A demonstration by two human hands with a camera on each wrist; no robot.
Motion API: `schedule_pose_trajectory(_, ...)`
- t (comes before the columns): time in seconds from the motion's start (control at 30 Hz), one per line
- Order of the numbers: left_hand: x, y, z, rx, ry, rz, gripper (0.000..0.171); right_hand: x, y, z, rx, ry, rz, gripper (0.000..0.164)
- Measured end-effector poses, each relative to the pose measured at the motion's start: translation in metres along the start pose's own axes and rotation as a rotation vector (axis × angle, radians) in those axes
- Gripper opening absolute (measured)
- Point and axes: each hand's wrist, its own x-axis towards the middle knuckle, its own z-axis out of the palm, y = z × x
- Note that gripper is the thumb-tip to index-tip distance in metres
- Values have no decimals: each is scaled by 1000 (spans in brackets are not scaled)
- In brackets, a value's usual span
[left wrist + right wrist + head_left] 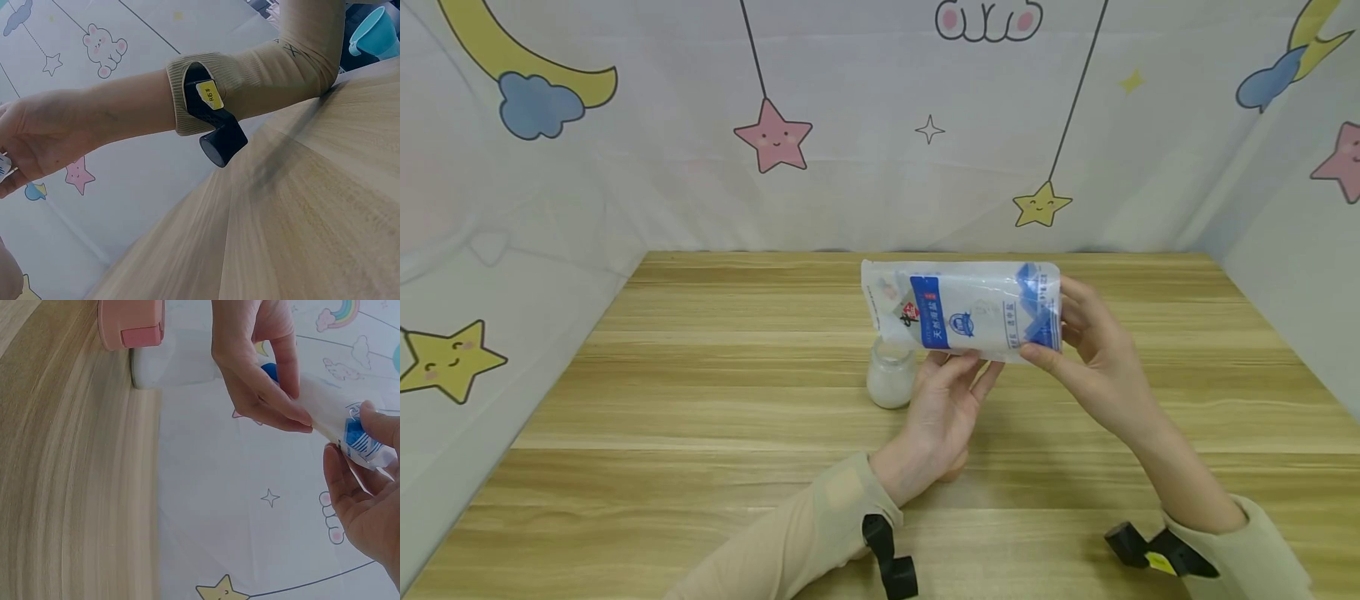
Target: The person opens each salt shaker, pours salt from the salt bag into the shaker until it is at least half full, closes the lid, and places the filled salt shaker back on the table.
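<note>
A white and blue bag of salt (977,312) lies sideways in the air, its left end above a small glass jar (891,383) with whitish contents. From below, my left hand (936,421) holds the bag, its fingers along the lower edge. My right hand (1101,358) grips the bag's right end, thumb in front and fingers behind. The right wrist view shows the left hand (262,369) and right hand (369,512) on the bag (334,412). In the left wrist view my right hand (44,134) holds a sliver of it at the left edge.
The wooden table (700,467) meets a patterned white cloth (865,200) at its back edge. A pink object (131,325) with a rectangular tab shows in the right wrist view. A light blue cup (378,37) appears at the upper right of the left wrist view.
</note>
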Motion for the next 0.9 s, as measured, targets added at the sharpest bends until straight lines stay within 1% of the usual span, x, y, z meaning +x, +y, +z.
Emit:
schedule_pose_trajectory(0.23,0,0,0,8,3,-4,45,0,-1,0,2,1,-5,69)
schedule_pose_trajectory(0.47,-1,1,1,17,-3,-10,51,-1,-2,0,3,0,2,69)
schedule_pose_trajectory(0.9,-1,1,1,21,-17,-3,51,-1,-1,-1,-2,-1,9,70)
